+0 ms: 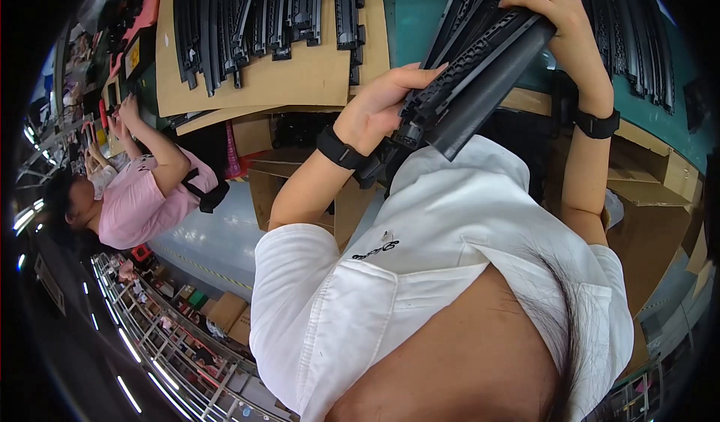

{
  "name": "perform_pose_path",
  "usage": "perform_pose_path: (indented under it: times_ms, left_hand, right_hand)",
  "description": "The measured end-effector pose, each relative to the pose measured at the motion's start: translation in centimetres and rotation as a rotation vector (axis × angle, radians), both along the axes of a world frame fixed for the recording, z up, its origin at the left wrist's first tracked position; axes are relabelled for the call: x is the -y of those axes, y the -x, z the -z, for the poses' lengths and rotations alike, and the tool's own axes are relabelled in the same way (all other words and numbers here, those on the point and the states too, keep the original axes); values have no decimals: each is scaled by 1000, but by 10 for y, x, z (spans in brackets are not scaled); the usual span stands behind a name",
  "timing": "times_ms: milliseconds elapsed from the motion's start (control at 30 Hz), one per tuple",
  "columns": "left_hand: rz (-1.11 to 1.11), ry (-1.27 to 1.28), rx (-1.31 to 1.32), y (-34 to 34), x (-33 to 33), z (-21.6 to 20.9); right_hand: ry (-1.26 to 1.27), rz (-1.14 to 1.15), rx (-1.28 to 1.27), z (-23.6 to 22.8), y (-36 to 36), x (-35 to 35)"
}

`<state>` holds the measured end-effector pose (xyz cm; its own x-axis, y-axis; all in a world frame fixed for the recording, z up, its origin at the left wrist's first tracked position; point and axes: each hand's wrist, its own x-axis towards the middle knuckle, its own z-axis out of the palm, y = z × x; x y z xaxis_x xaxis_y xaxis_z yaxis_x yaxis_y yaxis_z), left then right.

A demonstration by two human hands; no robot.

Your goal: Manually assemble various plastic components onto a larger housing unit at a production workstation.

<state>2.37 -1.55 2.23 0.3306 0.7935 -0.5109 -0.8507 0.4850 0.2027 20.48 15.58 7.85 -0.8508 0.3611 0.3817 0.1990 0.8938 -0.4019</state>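
Observation:
Several long black plastic parts (pixel 487 84) lie together, slanted, between my two hands in front of my chest. Some have a row of cut-outs along their length, and one shows a broad smooth face. My left hand (pixel 379 107) is closed round their near end, with the thumb stretched along the side. At the far end, my right hand (pixel 555 9) curls its fingers over the top of the same parts. A black band circles each wrist. How many parts are in the bundle I cannot tell.
More black strips (pixel 259 21) lie in a row on a cardboard sheet (pixel 262 84) to the left. Further black strips (pixel 637 47) cover the green table (pixel 686 133) at right. Cardboard boxes (pixel 645 234) stand below the table edge. A person in pink (pixel 142 204) works at far left.

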Motion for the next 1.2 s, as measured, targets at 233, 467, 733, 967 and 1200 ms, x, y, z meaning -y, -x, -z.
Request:
perform_pose_path:
  times_ms: [233,467,733,967,1200]
  left_hand:
    - [11,-188,477,-17,6,22]
    - [-200,-31,346,-38,13,35]
    - [72,-220,-70,-30,4,7]
    - [33,-232,13,-37,9,12]
    - [-16,-175,339,-33,6,11]
  right_hand:
    - [-83,103,-123,23,-16,-17]
    - [294,-26,-73,30,-8,5]
    - [263,-26,66,2,-4,9]
    - [110,13,126,1,-11,4]
    - [-65,109,99,24,-31,-15]
